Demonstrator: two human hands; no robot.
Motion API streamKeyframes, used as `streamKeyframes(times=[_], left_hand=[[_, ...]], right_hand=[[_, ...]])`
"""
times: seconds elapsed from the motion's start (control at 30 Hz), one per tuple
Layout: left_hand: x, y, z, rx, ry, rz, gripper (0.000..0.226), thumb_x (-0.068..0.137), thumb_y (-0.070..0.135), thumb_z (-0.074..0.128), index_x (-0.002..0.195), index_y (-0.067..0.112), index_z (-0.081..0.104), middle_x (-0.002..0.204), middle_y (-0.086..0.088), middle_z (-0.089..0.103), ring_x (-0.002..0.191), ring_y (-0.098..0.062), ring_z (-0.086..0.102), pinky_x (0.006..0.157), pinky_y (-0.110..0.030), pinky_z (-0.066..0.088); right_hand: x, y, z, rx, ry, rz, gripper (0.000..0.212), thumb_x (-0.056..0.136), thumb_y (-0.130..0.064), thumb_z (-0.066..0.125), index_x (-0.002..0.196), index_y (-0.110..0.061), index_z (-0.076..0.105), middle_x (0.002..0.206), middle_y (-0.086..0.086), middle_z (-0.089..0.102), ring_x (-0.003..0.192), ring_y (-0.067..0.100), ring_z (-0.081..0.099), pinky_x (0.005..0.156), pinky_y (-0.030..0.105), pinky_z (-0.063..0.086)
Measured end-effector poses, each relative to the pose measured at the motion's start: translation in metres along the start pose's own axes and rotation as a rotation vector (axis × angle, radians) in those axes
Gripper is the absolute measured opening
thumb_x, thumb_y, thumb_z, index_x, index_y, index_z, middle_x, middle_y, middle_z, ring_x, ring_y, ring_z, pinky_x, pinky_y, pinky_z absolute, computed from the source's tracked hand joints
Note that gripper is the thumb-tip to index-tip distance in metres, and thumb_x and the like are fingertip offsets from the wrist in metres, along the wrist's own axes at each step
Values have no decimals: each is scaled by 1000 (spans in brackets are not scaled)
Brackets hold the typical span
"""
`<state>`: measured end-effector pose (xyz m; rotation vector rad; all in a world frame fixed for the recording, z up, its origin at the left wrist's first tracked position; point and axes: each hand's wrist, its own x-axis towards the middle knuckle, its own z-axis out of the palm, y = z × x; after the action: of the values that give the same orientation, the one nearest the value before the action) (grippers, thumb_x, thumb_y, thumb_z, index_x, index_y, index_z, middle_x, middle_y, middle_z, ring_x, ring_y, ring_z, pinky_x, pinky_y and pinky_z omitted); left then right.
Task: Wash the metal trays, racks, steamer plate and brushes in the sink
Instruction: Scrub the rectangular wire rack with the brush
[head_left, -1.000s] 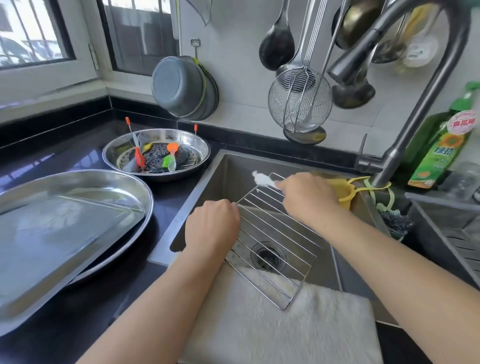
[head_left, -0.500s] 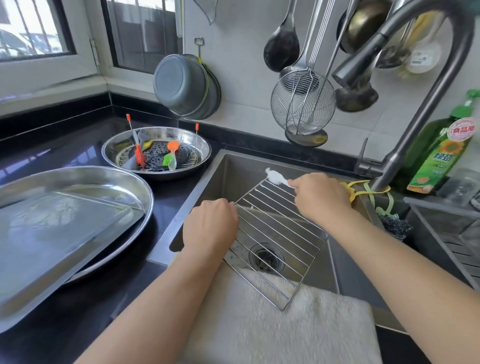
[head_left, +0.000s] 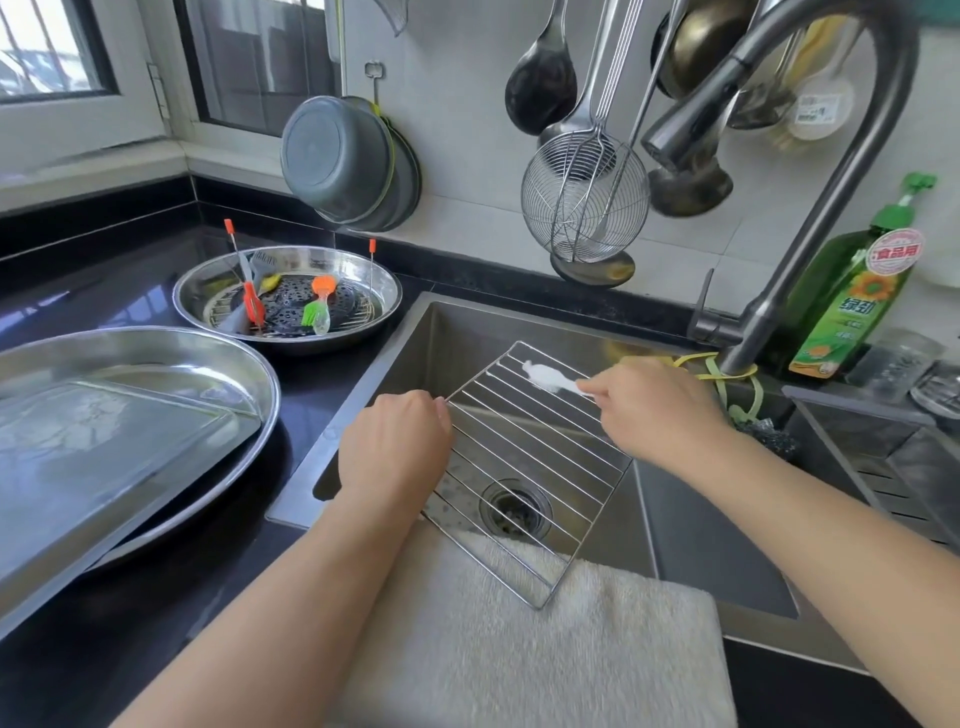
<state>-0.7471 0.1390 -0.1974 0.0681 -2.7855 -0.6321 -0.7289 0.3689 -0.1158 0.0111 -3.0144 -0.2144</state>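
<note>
A wire rack (head_left: 524, 457) is held tilted over the steel sink (head_left: 447, 338). My left hand (head_left: 395, 441) grips the rack's left edge. My right hand (head_left: 654, 405) pinches a small white brush (head_left: 545, 375) whose head lies on the rack's upper bars. On the black counter to the left, a round steel tray (head_left: 260, 374) holds a rectangular tray (head_left: 104, 447). Behind it a round steel pan (head_left: 387, 291) carries the perforated steamer plate (head_left: 291, 306), an orange and green brush (head_left: 318, 306) and red-tipped tongs (head_left: 252, 306).
A white towel (head_left: 519, 649) drapes over the sink's front edge. The grey faucet (head_left: 810, 171) arches above the right side, with a green dish soap bottle (head_left: 852, 296) behind it. Ladles and a wire skimmer (head_left: 584, 202) hang on the wall. A drain rack (head_left: 893, 483) is at right.
My right hand has swept the white brush across the rack's upper bars, from the far corner a little toward the right. My left hand keeps its grip on the rack.
</note>
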Motion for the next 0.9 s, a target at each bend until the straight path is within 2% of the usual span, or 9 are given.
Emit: streamKeyframes(times=[0.17, 0.27, 0.33, 0.4, 0.47, 0.53, 0.67, 0.8, 0.9], left_hand=[[2, -1, 2, 13, -15, -8, 40, 108, 38, 36, 79, 16, 53, 81, -5, 55, 77, -35, 55, 66, -35, 38], [1, 0, 1, 15, -12, -6, 41, 108, 39, 36, 79, 16, 53, 80, -5, 54, 74, -33, 50, 65, -35, 38], [1, 1, 0, 2, -5, -3, 42, 108, 39, 36, 78, 16, 54, 78, -5, 55, 73, -33, 50, 65, -35, 38], [1, 0, 0, 1, 0, 12, 44, 108, 39, 36, 75, 15, 53, 76, -6, 55, 71, -33, 49, 63, -35, 38], [1, 1, 0, 4, 4, 30, 45, 107, 40, 37, 71, 16, 49, 71, -5, 52, 69, -34, 48, 62, -35, 38], [1, 3, 1, -10, 9, 40, 48, 107, 40, 38, 65, 17, 43, 66, -3, 47, 67, -35, 48, 61, -35, 38], [1, 1, 1, -33, 22, 26, 49, 107, 39, 38, 63, 18, 40, 67, -4, 50, 67, -33, 51, 59, -34, 37], [3, -1, 3, -26, 53, 12, 47, 107, 39, 39, 65, 19, 42, 69, -4, 52, 71, -33, 52, 59, -33, 36], [4, 0, 5, -22, 48, 16, 46, 107, 41, 39, 67, 18, 46, 71, -5, 54, 72, -34, 53, 60, -33, 38]], right_hand=[[-60, 46, -7, 10, -120, 136, 39, 103, -26, 45, 128, -50, 64, 119, -1, 67, 104, 26, 62, 79, 35, 53], [-72, 63, -6, 130, -149, 220, 40, 104, -28, 45, 129, -55, 61, 86, -10, 56, 85, 19, 55, 62, 31, 40], [-66, 63, -3, 178, -126, 232, 38, 104, -29, 47, 128, -53, 62, 76, -14, 49, 82, 18, 50, 63, 30, 37], [-54, 51, -1, 210, -93, 213, 36, 103, -29, 49, 128, -52, 64, 86, -10, 60, 85, 22, 55, 68, 31, 43], [-36, 32, 3, 195, -45, 169, 36, 103, -30, 49, 129, -50, 64, 113, -1, 69, 99, 27, 60, 80, 34, 49], [-14, 8, 6, 197, 8, 114, 35, 104, -27, 50, 131, -43, 65, 123, -1, 69, 97, 25, 59, 77, 33, 48], [21, -26, 2, 255, 56, 57, 34, 102, -24, 55, 133, -33, 66, 123, 3, 69, 91, 24, 63, 74, 37, 58], [14, -24, -1, 247, 95, 18, 35, 105, -22, 51, 134, -35, 65, 124, 5, 67, 96, 26, 63, 72, 35, 55], [-3, -14, 1, 219, 92, 11, 35, 106, -24, 48, 134, -39, 64, 118, 5, 65, 95, 28, 62, 76, 40, 57]])
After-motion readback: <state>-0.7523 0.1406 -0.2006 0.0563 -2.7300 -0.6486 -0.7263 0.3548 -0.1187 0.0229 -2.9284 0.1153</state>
